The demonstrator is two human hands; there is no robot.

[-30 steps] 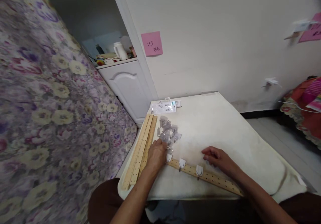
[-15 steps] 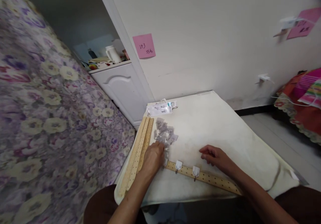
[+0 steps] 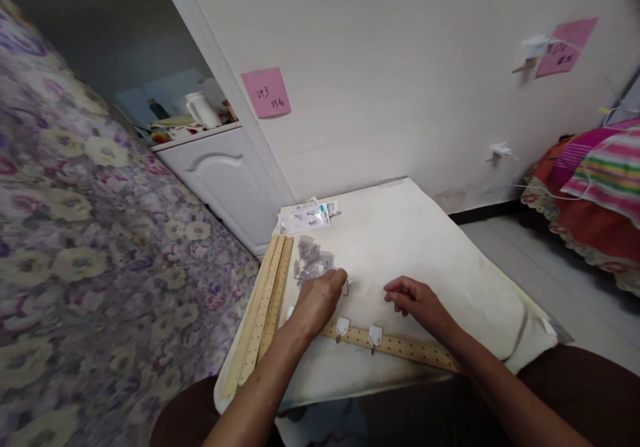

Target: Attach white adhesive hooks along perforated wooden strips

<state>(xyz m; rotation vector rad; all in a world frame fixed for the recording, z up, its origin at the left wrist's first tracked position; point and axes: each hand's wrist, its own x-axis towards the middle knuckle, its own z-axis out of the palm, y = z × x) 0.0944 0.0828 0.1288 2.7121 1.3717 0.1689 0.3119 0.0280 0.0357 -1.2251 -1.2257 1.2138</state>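
Note:
My left hand [image 3: 320,298] is closed with its fingertips on a small hook [image 3: 347,287], whose curved metal end sticks out at the right. The hand is above the left part of a pegboard strip [image 3: 410,347], a narrow wooden bar with holes. Two white hooks [image 3: 343,327] with metal ends sit on that strip, and part of another white one shows by the left wrist. My right hand [image 3: 413,300] hovers beyond the strip, fingers loosely bent and apart, with nothing visible in it. A pile of small clear plastic packets [image 3: 311,255] lies just past my left hand.
More perforated wooden strips [image 3: 267,300] lie side by side along the left of the cloth-covered table [image 3: 400,233]. Flat packages [image 3: 305,217] rest at the far left corner. A flowered curtain [image 3: 100,233] hangs close on the left, and a wall [image 3: 360,100] stands behind.
My left hand has lifted from the packets and moved right, now with a hook at its fingertips. My right hand stays over the same part of the table. The view has shifted slightly right.

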